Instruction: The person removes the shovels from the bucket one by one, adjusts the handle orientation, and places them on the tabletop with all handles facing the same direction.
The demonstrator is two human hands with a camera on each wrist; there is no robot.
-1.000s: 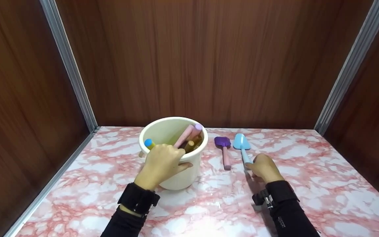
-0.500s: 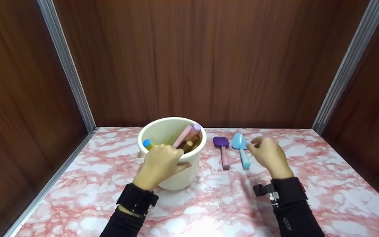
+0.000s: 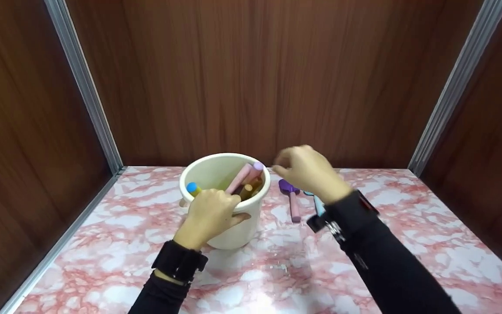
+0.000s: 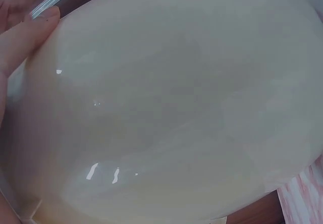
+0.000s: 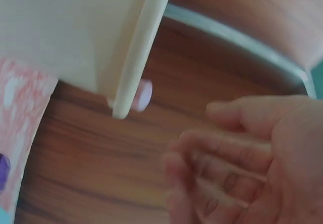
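Observation:
My left hand [image 3: 214, 213] grips the near rim of a cream bucket [image 3: 233, 237], thumb outside on the wall. That wall fills the left wrist view, with the thumb [image 4: 38, 30] at upper left. Several handles stick up inside the bucket: a pink one [image 3: 239, 179], a lilac-tipped one [image 3: 258, 166], a blue-ended yellow one [image 3: 193, 188] and a gold-brown one [image 3: 246, 191]. My right hand [image 3: 307, 170] is raised right of the rim, its fingers loosely bent. The right wrist view shows nothing in its palm [image 5: 298, 153].
Right of the bucket, a purple toy shovel [image 3: 286, 186] with a pink handle lies on the marbled table [image 3: 116, 244]. Beside it is a light blue shovel [image 3: 319, 206], its blade mostly hidden behind my right hand. Dark wooden panels [image 3: 233, 78] enclose the back and sides.
My right hand has left the light blue shovel's handle, risen and swung left toward the bucket. The shovel stays on the table. My left hand keeps its grip on the rim.

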